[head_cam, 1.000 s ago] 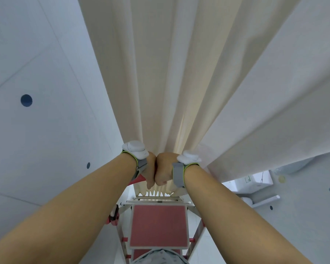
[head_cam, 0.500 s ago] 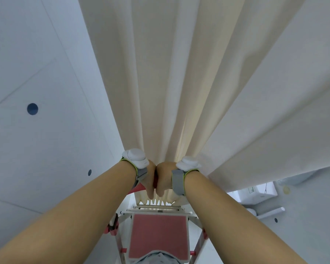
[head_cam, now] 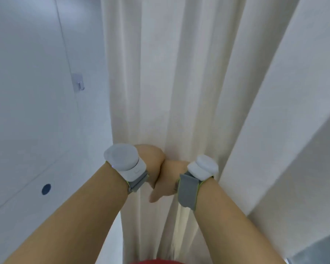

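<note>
Curtain cloth (head_cam: 160, 73) is soft and light; my left hand (head_cam: 154, 164) and right hand (head_cam: 169, 182), pressed together, grip its bunched middle folds.

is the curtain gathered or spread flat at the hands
Gathered: the curtain hangs in deep folds that narrow where the left hand and right hand hold it.

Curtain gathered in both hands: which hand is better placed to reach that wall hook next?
Probably left. The left hand grips the curtain on the side toward the wall hook; the right hand would have to cross over it.
</note>
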Action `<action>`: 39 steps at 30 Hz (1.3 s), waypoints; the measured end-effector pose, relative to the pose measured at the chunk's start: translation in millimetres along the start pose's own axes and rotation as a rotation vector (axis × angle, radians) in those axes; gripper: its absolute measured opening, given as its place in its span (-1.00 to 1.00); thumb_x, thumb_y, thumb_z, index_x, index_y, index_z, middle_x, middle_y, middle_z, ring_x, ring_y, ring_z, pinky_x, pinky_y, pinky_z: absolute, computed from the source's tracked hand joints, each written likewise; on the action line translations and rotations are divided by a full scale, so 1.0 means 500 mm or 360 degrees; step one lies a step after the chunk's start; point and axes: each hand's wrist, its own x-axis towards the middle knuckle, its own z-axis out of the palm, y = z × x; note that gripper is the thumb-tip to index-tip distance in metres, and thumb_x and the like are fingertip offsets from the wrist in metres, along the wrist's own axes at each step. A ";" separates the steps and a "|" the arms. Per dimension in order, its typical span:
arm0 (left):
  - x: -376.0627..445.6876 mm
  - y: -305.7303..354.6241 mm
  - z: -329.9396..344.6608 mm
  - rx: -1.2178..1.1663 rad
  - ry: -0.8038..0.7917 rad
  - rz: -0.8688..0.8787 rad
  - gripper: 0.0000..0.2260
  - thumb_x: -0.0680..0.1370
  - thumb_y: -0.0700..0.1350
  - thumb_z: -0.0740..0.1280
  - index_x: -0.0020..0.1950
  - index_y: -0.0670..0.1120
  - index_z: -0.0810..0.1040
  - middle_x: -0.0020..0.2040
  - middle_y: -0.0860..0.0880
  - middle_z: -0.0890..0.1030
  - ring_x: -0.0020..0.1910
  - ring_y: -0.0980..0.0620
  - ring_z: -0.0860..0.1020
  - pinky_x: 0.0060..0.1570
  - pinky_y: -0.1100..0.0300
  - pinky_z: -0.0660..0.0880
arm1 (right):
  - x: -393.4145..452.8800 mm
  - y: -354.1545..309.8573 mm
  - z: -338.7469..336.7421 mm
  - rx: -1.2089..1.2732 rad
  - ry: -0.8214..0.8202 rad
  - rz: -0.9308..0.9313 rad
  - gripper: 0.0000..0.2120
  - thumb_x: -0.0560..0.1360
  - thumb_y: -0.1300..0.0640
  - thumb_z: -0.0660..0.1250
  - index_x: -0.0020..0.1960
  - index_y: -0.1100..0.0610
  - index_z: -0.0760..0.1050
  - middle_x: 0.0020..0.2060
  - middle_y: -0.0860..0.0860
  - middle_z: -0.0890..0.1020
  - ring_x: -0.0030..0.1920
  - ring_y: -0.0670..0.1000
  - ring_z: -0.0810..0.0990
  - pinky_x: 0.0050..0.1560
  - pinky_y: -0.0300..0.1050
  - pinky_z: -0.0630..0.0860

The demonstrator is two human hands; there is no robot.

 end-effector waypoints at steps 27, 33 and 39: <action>-0.243 -0.154 -0.539 -0.0050 0.2666 0.0069 -0.55 0.33 0.21 0.23 0.09 -0.01 0.50 0.02 0.06 0.51 0.02 0.01 0.49 -0.11 0.12 0.49 | -0.246 -0.026 -0.544 -0.0335 0.2445 -0.0784 -0.80 0.34 0.27 0.19 -0.10 0.05 0.47 -0.16 -0.07 0.51 -0.14 0.06 0.51 -0.16 0.02 0.47; -0.183 -0.188 -0.515 -0.0130 0.2656 0.0082 -0.65 0.39 0.09 0.36 0.12 0.00 0.49 0.18 0.02 0.43 0.22 -0.01 0.40 0.04 0.15 0.47 | -0.222 -0.026 -0.542 -0.0428 0.2858 -0.0525 -0.82 0.23 0.21 0.34 -0.19 0.03 0.55 0.00 -0.06 0.58 0.13 0.09 0.50 0.06 -0.02 0.26; -0.192 -0.217 -0.516 -0.0318 0.3097 0.0233 -0.87 0.43 -0.17 0.36 -0.03 -0.06 0.56 0.04 0.01 0.49 0.10 0.02 0.47 0.05 0.27 0.37 | -0.212 -0.044 -0.577 -0.0463 0.3014 -0.0584 -0.83 0.19 0.25 0.38 -0.24 0.06 0.55 -0.09 -0.04 0.59 0.12 0.10 0.52 0.10 0.00 0.23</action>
